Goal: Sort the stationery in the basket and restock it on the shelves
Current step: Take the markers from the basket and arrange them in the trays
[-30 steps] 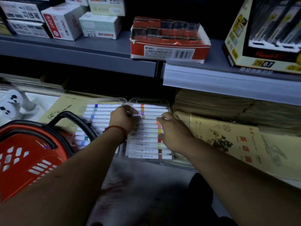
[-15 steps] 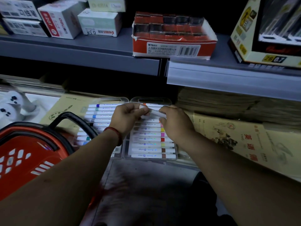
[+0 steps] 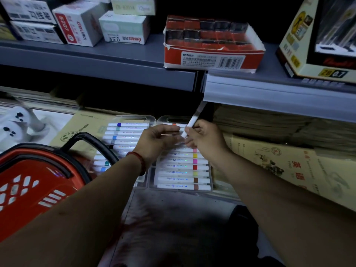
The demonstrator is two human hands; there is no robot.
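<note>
Fingers (image 3: 172, 130) of the left hand (image 3: 158, 141), just right of the red basket (image 3: 28, 189), reach half-curled toward the lower end of a white marker (image 3: 192, 122); whether they grip it is unclear. Beneath, under the grey shelf (image 3: 96, 74), lies a clear case (image 3: 181, 190) of markers, probably its destination. The right hand (image 3: 208, 141) pinches the marker, tilted upward, seemingly for turning before slotting in.

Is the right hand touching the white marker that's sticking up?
Touching. The head view shows the right hand with its fingers curled around the lower part of the white marker, whose top end points up toward the shelf.
</note>
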